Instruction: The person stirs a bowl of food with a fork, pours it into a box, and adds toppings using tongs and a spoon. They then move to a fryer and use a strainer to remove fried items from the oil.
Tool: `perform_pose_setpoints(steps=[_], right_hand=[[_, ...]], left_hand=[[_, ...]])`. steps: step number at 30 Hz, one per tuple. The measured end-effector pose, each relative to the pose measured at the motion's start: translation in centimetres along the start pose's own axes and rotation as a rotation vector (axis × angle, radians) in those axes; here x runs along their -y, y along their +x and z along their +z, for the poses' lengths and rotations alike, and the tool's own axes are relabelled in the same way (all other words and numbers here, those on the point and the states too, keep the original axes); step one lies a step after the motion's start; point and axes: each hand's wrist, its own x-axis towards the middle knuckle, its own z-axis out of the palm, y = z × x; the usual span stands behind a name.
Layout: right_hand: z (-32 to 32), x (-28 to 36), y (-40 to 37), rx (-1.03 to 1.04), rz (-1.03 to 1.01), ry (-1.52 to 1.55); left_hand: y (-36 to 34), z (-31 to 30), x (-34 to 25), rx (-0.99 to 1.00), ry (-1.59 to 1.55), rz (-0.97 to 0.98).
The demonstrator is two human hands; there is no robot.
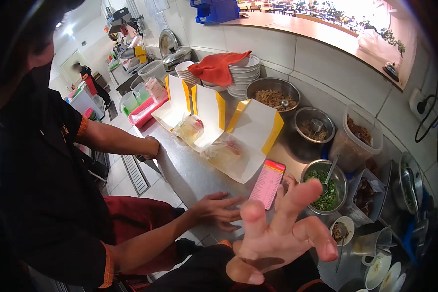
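My right hand [282, 238] is raised close to the camera, its fingers spread and slightly bent, with nothing in it. Behind it, fingertips of my left hand [289, 182] show at the right edge of a phone [266, 184] with a pink list on its screen; the rest of that hand is hidden. Beyond the phone stand open yellow-and-white takeaway boxes [258, 129]. Clear plastic bags [224, 150] of food lie in two of them. A steel bowl of chopped green onions [321, 187] stands just right of the phone.
A co-worker's hand [218, 209] hovers over the counter edge to the left. Steel bowls of minced filling [276, 95], a clear tub [357, 129] and stacked bowls [243, 75] under a red cloth [219, 68] line the wall. A small bowl [342, 228] and jug [372, 242] stand right.
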Motion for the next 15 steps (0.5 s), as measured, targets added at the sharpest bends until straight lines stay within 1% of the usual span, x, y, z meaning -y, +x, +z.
perform_pose_setpoints(steps=[7,9,15], right_hand=[[0.1,0.2,0.9,0.007,-0.016,-0.001],[0.6,-0.6,0.8,0.011,-0.011,0.005],[0.6,-0.9,0.6,0.006,0.013,-0.007]], left_hand=[[0.7,-0.2,0.7,0.183,-0.134,-0.227],[0.8,-0.5,1.0,0.244,-0.165,-0.277],[1.0,-0.9,1.4,0.332,-0.216,-0.345]])
